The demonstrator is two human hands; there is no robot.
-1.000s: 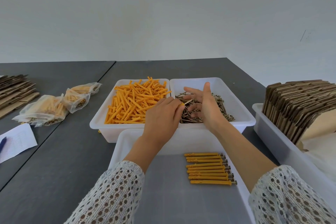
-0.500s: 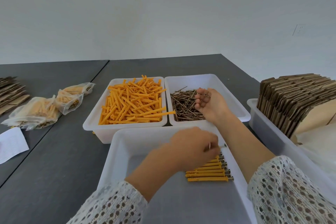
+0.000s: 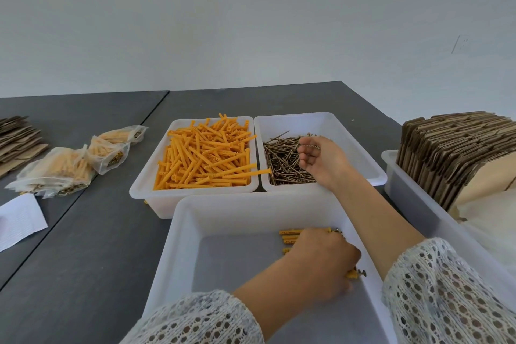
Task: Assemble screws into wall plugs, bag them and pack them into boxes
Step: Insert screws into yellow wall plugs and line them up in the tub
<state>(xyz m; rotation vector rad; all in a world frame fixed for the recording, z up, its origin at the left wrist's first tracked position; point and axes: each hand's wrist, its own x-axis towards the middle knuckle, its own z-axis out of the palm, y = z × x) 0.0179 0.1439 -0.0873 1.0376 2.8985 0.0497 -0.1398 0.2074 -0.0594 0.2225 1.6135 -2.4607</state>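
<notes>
My left hand (image 3: 321, 262) is down in the near white tray (image 3: 178, 234), lying over the row of assembled plugs (image 3: 289, 235). Its fingers curl onto one assembled plug (image 3: 355, 274), whose screw head sticks out on the right. My right hand (image 3: 324, 160) hovers palm-up over the screw bin (image 3: 321, 118) and holds a few screws (image 3: 310, 145) in curled fingers. Loose brown screws (image 3: 282, 166) fill that bin. Orange wall plugs (image 3: 206, 156) fill the bin to its left.
Filled plastic bags (image 3: 61, 169) lie on the dark table at the left, with a white paper (image 3: 19, 218) and flat cardboard (image 3: 16, 137) beyond them. A white tray (image 3: 391, 173) at the right holds upright folded cardboard boxes (image 3: 452, 153).
My left hand carried an assembled plug from the bins back to the near tray and lowered onto the row. My right hand stayed over the screws and turned palm-up, curling round some.
</notes>
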